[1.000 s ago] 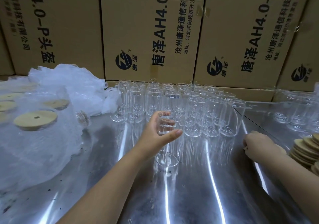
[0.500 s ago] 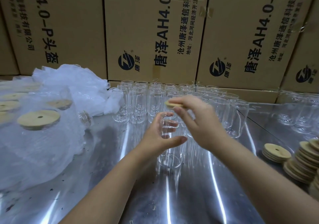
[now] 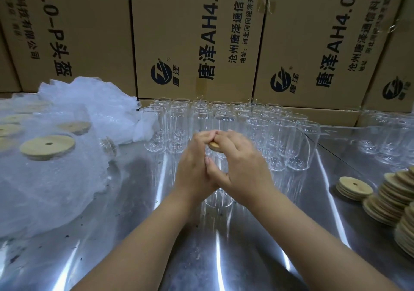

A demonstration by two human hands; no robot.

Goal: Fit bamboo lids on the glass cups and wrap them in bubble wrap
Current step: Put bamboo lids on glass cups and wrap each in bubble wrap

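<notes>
Both hands are curling around one glass cup [image 3: 218, 200] standing upright on the shiny surface [image 3: 257, 257]. The left hand [image 3: 193, 165] is gripping its left side and the right hand [image 3: 245, 169] its right, with the thumbs meeting in front. A bamboo lid [image 3: 215, 146] is sitting at the cup's rim under the fingertips. Rows of empty cups [image 3: 280, 138] are crowding just behind the hands, backed by cardboard boxes [image 3: 190, 32]. Bubble-wrapped cups [image 3: 49, 178] are lying to the left and stacks of lids [image 3: 389, 201] at the right edge. Open surface is stretching toward the viewer around the forearms.
</notes>
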